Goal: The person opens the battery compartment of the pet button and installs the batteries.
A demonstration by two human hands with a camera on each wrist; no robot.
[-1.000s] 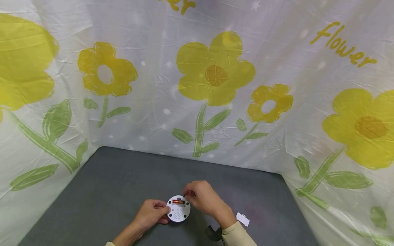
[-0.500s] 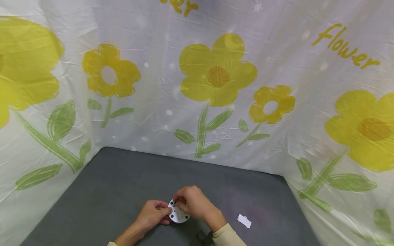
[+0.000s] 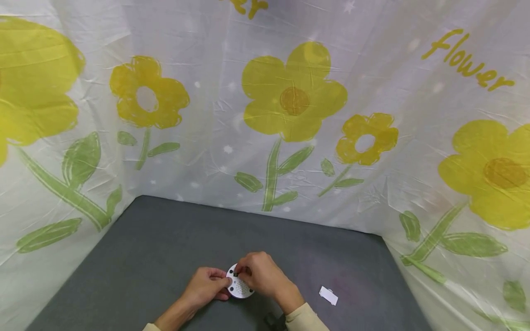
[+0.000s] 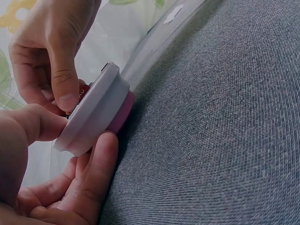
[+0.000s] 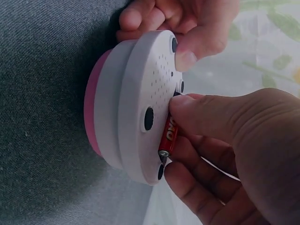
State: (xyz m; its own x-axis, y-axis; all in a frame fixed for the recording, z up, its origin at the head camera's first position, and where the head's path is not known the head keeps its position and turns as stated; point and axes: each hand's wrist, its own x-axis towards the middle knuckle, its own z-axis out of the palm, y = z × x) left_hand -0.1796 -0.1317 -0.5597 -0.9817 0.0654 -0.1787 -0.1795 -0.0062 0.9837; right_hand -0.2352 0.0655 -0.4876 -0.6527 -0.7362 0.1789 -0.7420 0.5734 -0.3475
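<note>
A round white device [image 3: 242,289] with a pink far side lies on the table, its underside with small holes and dark round feet facing up. My left hand [image 3: 203,287] grips its left edge, thumb on the underside and fingers beneath the rim, as the left wrist view shows. Over the battery slot my right hand [image 3: 262,276] bends its fingers, with the thumb on a red battery [image 5: 168,138]. That battery lies along the slot near the device's edge, its silver end showing in the right wrist view. The thumb and fingers hide most of the slot.
A small white battery cover [image 3: 329,295] lies on the dark grey table [image 3: 186,230] to the right. A black object [image 3: 273,320] shows beside the right sleeve. Flower-printed curtain [image 3: 207,138] hangs around the back and sides of the table.
My right hand has moved left from the device's upper right edge onto the battery slot, covering the battery that showed there earlier. The left hand keeps its grip on the device.
</note>
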